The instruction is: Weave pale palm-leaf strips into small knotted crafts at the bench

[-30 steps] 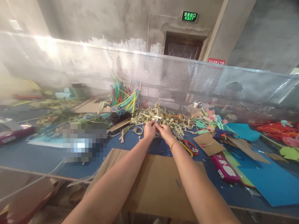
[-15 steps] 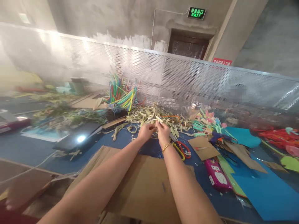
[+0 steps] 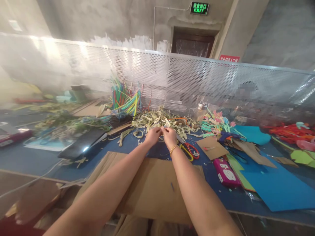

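My left hand [image 3: 153, 135] and my right hand [image 3: 170, 136] meet fingertip to fingertip over the table, both closed in a pinch. A pale strip [image 3: 168, 122] shows just above my right fingertips and seems to be held there. What the left fingers pinch is too small to make out. Right behind both hands lies a heap of pale, curled dried strips [image 3: 147, 120]. Scissors with red and yellow handles [image 3: 189, 152] rest beside my right wrist. Below my forearms is a brown cardboard sheet [image 3: 152, 186].
Colourful pipe cleaners [image 3: 120, 96] stand at the back left, near a dark device with a bright light [image 3: 83, 144]. To the right are pastel flowers [image 3: 216, 121], a magenta box [image 3: 226, 173] and blue sheets [image 3: 278, 186]. A perforated metal screen [image 3: 152, 75] borders the table's back.
My hands have drawn together so that their fingertips meet. The pale strip that stuck out of my right fingers shows less plainly now. The camera view has shifted slightly.
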The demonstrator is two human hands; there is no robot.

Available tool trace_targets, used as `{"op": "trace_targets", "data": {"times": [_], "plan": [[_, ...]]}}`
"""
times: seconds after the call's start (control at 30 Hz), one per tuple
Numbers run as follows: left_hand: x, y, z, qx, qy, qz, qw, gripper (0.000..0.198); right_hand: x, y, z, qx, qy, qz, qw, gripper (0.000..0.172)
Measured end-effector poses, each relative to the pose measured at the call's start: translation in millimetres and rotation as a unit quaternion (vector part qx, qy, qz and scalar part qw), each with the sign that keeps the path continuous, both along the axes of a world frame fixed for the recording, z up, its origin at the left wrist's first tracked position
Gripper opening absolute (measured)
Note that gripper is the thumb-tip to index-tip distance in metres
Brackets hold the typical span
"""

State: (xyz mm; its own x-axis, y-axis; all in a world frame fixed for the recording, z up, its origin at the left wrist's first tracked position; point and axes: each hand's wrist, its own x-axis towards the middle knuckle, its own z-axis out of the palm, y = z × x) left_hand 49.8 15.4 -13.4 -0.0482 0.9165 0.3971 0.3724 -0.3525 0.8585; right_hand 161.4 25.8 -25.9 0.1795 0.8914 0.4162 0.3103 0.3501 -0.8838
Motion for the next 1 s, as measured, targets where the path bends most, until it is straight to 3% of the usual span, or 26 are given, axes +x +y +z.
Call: {"op": "trace_targets", "data": {"times": [0.2,0.37,0.7,1.0], "plan": [[-2,4,-2.8,-0.011,0.045,-0.023,0.999,0.012,6,5,4.8,0.002,0.106,-0.028,0.994,0.033],[-4,5,2.8,0.009,0.082,-0.005,0.997,0.012,6,3,9.2,0.024,0.109,-0.028,0.993,0.030],[-5,1,6.9,0.042,0.042,0.043,0.997,0.017,6,0,9.9,0.010,0.085,-0.055,0.995,0.031],[-6,11,-0.9,0.032,0.025,0.002,0.999,0.015,11,5,10.7,0.020,0.174,-0.008,0.985,0.036]]}}
